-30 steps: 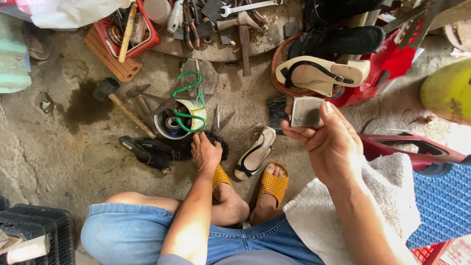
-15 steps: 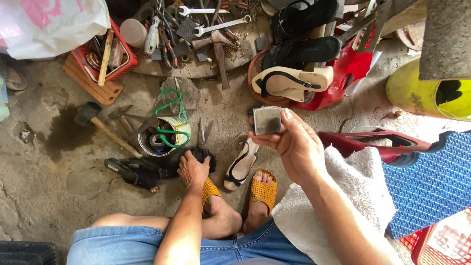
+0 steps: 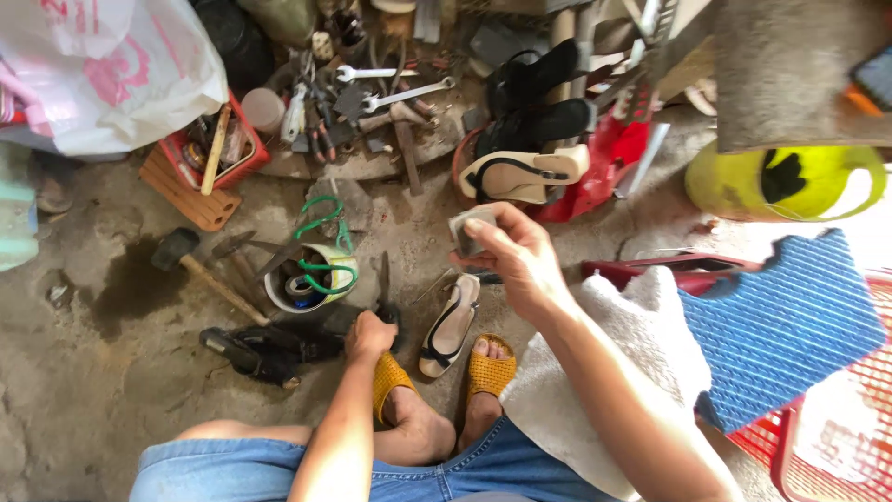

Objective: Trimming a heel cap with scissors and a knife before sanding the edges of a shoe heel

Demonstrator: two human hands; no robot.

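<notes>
Grey square pad [image 3: 469,232] pinched in right hand [image 3: 520,265], left hand [image 3: 370,336] gripping scissors [image 3: 384,293], two wrenches [image 3: 401,93], one hammer [image 3: 200,270]

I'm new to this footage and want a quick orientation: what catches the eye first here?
The right hand, raised mid-frame, holds up a small grey flat piece above a single sandal on the concrete floor. The left hand reaches down to dark tools beside a cup with green-handled scissors. Behind, a red basket holds stacked sandals, with wrenches at the top.
</notes>
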